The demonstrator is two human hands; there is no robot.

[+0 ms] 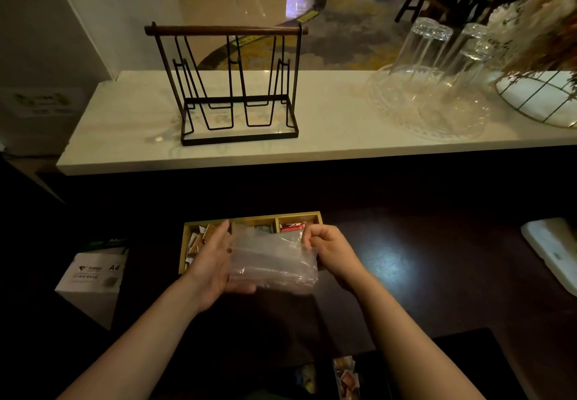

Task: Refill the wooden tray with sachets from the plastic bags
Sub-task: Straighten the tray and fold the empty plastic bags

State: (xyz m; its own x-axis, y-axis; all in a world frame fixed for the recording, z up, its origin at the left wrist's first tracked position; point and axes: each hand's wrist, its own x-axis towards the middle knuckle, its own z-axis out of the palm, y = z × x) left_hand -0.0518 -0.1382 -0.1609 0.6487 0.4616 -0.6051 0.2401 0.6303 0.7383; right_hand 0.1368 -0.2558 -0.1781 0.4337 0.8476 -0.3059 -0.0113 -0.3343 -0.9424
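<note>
A clear plastic bag (pixel 271 262) is stretched between both hands just above the wooden tray (pixel 253 217) on the dark counter. My left hand (pixel 210 262) grips the bag's left side from beneath. My right hand (pixel 327 249) pinches its upper right corner. The tray has compartments: loose sachets (pixel 196 240) fill the left one, red sachets (pixel 288 227) lie in the far right one. The bag hides most of the middle. Whether the bag holds anything I cannot tell.
A black wire rack (pixel 231 87) with a wooden bar stands on the raised white ledge (pixel 327 143). Upturned glasses (pixel 437 56) rest on a glass platter to the right. An A4 paper box (pixel 93 271) sits at left. More bagged sachets (pixel 346 374) lie near the bottom edge.
</note>
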